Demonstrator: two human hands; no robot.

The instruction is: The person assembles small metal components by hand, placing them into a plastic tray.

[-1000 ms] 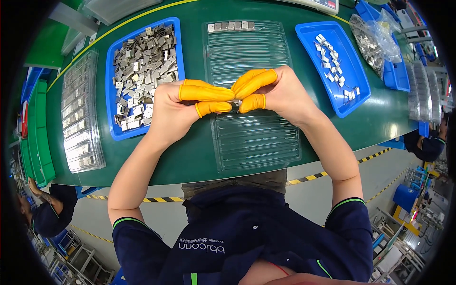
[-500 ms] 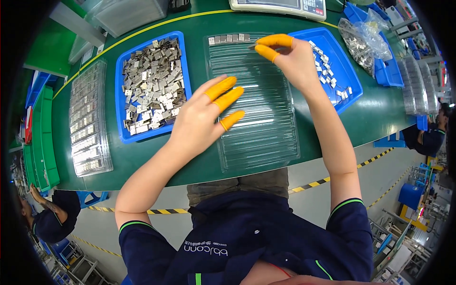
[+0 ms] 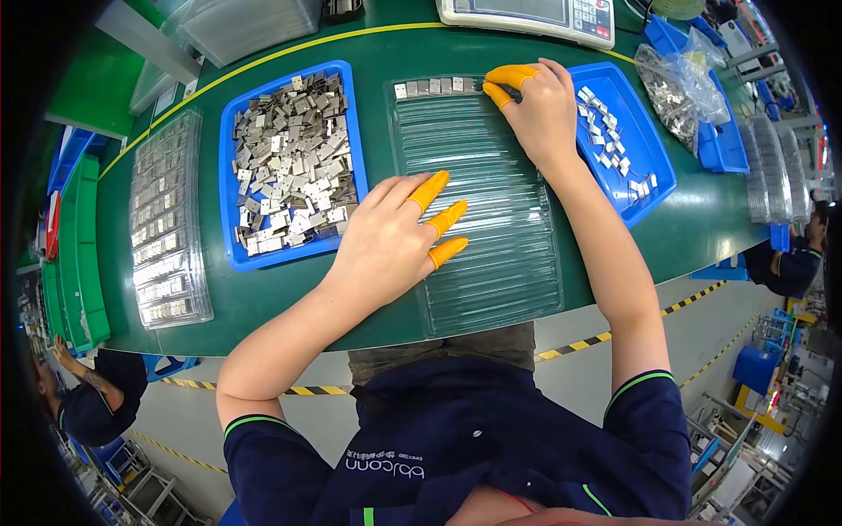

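Observation:
A clear ribbed plastic tray (image 3: 491,254) lies in front of me, with a short row of small silvery metal pieces (image 3: 435,86) in its farthest groove. Thumb and finger of my right hand (image 3: 542,114) pinch a small metal piece (image 3: 480,85) at the right end of that row; the fingertips partly cover it. My left hand (image 3: 386,232) rests over the tray's left side, its fingers apart and holding nothing. Yellow finger cots cover several fingertips of both hands. Left of the tray, a blue bin (image 3: 230,188) holds a heap of similar metal pieces.
Right of the tray stands another blue bin (image 3: 653,167) with small white-and-metal parts. A filled clear tray (image 3: 167,219) lies far left. A scale (image 3: 526,19) sits at the back, a bag of metal parts (image 3: 667,92) at the back right. Two other people are at the sides.
My right hand has brought the small metal piece down to the end of the row. My left hand has slid a little nearer to me, staying over the tray.

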